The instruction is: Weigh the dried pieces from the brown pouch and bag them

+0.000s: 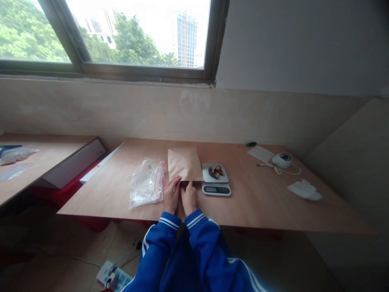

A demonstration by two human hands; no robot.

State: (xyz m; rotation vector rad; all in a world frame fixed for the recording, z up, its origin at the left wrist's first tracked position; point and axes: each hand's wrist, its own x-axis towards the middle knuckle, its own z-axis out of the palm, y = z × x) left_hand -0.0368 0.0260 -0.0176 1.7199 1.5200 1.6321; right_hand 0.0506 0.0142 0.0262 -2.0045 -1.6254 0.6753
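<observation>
A brown paper bag (184,163) lies flat on the wooden table, its near edge toward me. My left hand (172,191) rests at that edge with its fingers together, the fingertips on the paper's near left part. Beside it, my right hand (189,198) has its fingers at the near edge, partly hidden under the paper, so what they hold cannot be made out. Right of the bag stands a kitchen scale (216,190) with dark brown dried pieces (216,172) on its plate. Clear plastic zip bags (148,182) lie left of my left hand.
Farther right on the table (261,202) are a white camera-like device (282,159) with a cable, a white crumpled bag (304,190), a white paper and a green-handled screwdriver (251,144). A second table (54,146) stands at the left. A power strip (114,277) lies on the floor.
</observation>
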